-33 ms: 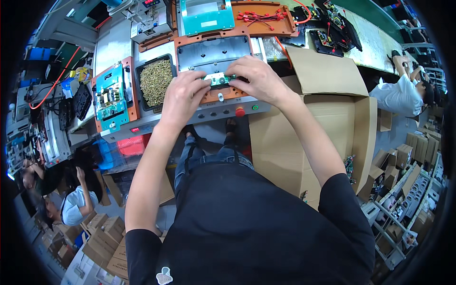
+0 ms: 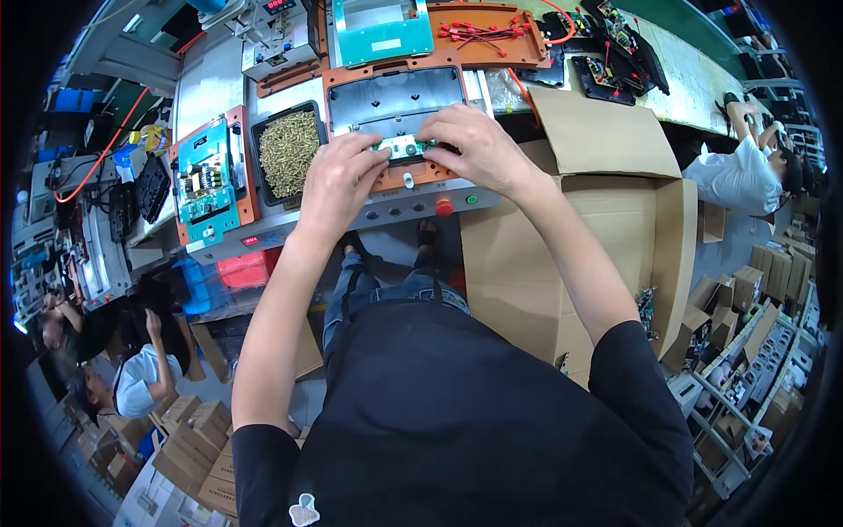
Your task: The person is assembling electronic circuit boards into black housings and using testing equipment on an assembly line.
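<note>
Gripped a small green rectangular circuit board with pale parts (image 2: 402,147) at both ends, between the closed fingers of the left hand (image 2: 338,180) at nine o'clock and of the right hand (image 2: 481,151) at three o'clock. Had it above the six o'clock side of an orange rectangular frame (image 2: 439,59) around a glossy dark panel (image 2: 386,92); could not tell resting from hovering there. Saw on the pale tabletop (image 2: 211,83), at the board's nine o'clock, a black rectangular bin (image 2: 256,158) full of small brass-coloured screws (image 2: 288,154), and farther out that way a teal-and-orange flat fixture (image 2: 211,149) bearing electronic parts. Noted a flat teal rectangular plate (image 2: 360,44) at twelve o'clock, red-ended thin wires (image 2: 483,33) in an orange tray (image 2: 479,54) at one, a round red button (image 2: 443,206) at five and an open brown cardboard box (image 2: 571,220) at four.
</note>
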Action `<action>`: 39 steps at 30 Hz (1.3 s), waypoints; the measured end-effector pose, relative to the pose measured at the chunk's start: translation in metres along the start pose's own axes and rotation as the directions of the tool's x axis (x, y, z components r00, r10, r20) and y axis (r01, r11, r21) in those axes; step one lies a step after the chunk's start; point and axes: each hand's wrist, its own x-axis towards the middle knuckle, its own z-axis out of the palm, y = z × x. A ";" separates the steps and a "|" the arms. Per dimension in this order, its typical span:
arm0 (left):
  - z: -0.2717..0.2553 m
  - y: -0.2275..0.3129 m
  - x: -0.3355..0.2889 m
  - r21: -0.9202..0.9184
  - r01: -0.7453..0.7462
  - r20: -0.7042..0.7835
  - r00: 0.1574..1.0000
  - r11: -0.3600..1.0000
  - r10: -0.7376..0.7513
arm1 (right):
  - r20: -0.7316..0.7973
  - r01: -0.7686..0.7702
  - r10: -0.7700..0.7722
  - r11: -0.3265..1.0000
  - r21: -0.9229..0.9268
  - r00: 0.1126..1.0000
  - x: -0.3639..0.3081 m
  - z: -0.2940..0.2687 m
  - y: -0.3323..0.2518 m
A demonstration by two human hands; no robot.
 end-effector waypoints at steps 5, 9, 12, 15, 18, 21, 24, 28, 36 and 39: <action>0.003 -0.003 -0.006 0.039 -0.022 -0.046 0.999 0.999 0.024 | 0.015 -0.025 0.025 0.999 0.025 1.000 -0.001 0.004 -0.002; -0.002 0.028 -0.001 0.243 -0.057 0.023 0.998 0.968 0.053 | 0.018 -0.081 0.082 0.995 -0.057 0.996 -0.003 0.005 -0.004; 0.008 0.050 -0.006 0.252 -0.002 0.022 1.000 0.968 -0.003 | -0.001 -0.085 0.086 0.993 -0.079 0.996 0.002 0.004 -0.004; 0.024 0.056 -0.018 0.281 0.042 0.037 0.998 0.959 -0.055 | 0.051 -0.102 0.106 0.992 -0.071 0.993 0.012 0.001 -0.007; 0.028 0.058 -0.027 0.377 0.069 0.051 0.994 0.924 -0.096 | 0.237 -0.264 0.244 0.963 0.055 0.940 0.037 -0.006 0.001; 0.033 0.064 -0.022 0.385 0.085 0.041 0.993 0.919 -0.109 | -0.284 -0.056 0.027 0.994 -0.097 0.959 0.121 -0.023 0.052; 0.043 0.073 -0.010 0.376 0.061 0.036 0.996 0.925 -0.081 | -0.473 -0.152 -0.082 0.887 -0.436 0.877 0.210 -0.039 0.129; 0.039 0.066 -0.021 0.383 0.090 0.007 0.995 0.919 -0.100 | -0.203 -0.237 0.170 0.896 -0.376 0.964 0.235 -0.047 0.120; 0.045 0.065 -0.031 0.368 0.133 0.039 0.987 0.920 -0.159 | -0.028 0.072 -0.077 0.987 -0.147 0.997 0.016 -0.034 -0.070; 0.043 0.063 -0.036 0.385 0.116 0.002 0.992 0.916 -0.127 | 0.129 -0.045 0.040 0.998 0.039 0.991 0.014 -0.040 -0.054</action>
